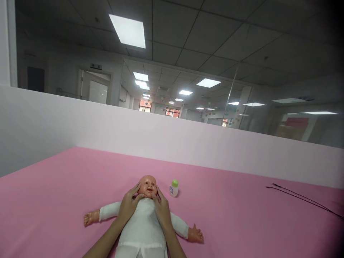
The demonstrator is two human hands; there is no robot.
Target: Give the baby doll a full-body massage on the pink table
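Note:
A baby doll (142,222) in white cloth lies on its back on the pink surface, face up, arms spread to both sides. My left hand (129,203) cups the left side of its head, fingers along the cheek and thumb near the chin. On the other cheek my right hand (162,205) rests the same way, so the head is held between both hands. Just right of the head stands a small white bottle (173,189) with a green cap, touched by neither hand. The doll's legs run out of the bottom of the view.
The pink mat (231,208) reaches back to a low white wall (161,132) with glass above it. Thin black cords (301,199) lie at the far right. Behind the glass are lit ceiling panels and a partly seen room.

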